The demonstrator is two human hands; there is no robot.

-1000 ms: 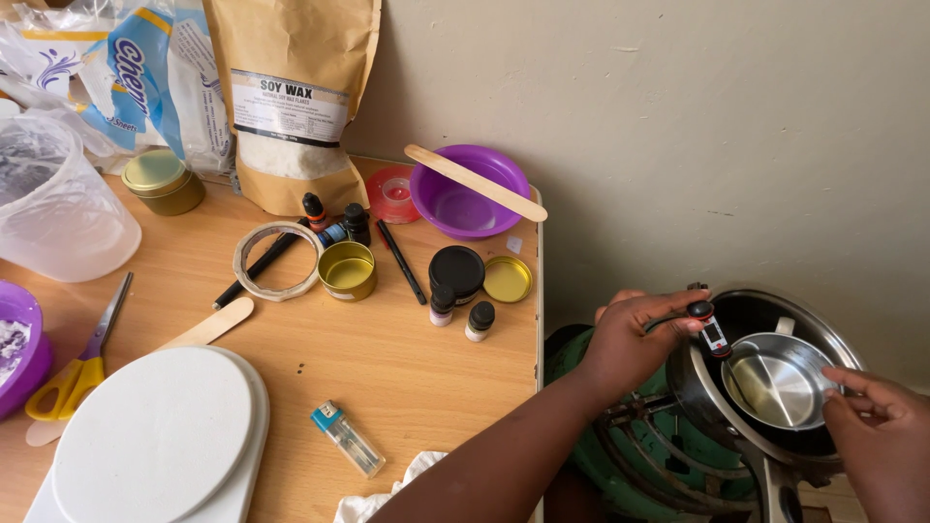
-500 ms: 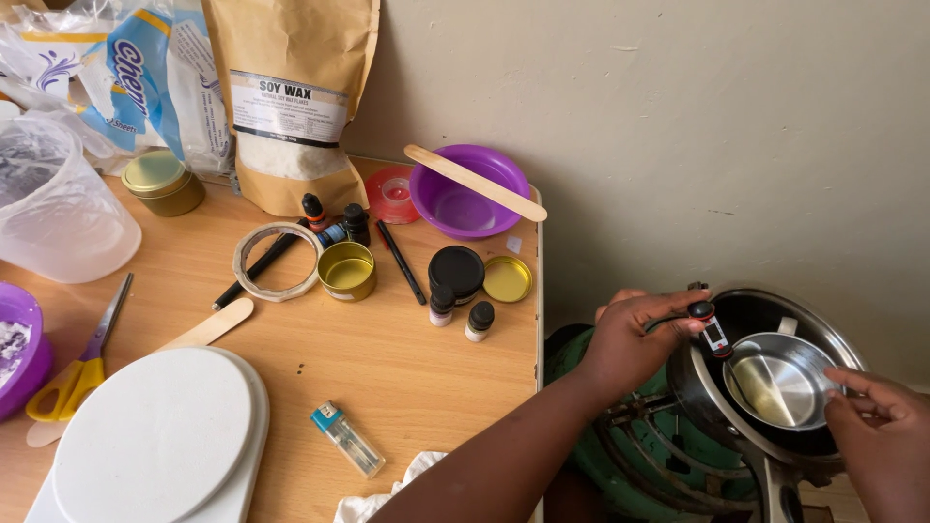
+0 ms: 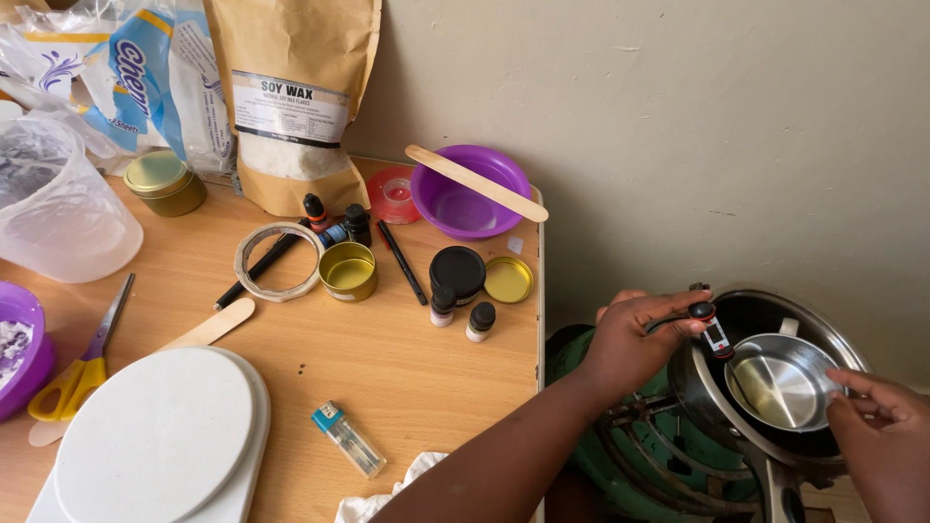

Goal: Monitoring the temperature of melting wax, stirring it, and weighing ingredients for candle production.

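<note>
The left hand [image 3: 635, 344] pinches a small black probe thermometer [image 3: 714, 332] between fingertips, its stem dipping into the little steel pitcher [image 3: 783, 381] (clear liquid inside) that sits in a larger pot [image 3: 767, 308] on a green stove [image 3: 620, 455] beside the bench [image 3: 387, 368]. The right hand [image 3: 882, 436] grips the pitcher's right rim with curled fingers.

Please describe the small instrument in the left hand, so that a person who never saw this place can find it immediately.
Look right of the wooden table, at the large steel pot on the green stove. A smaller steel cup sits inside it. The left hand holds a thin probe thermometer over the cup; its black head and small screen set it apart.
</note>
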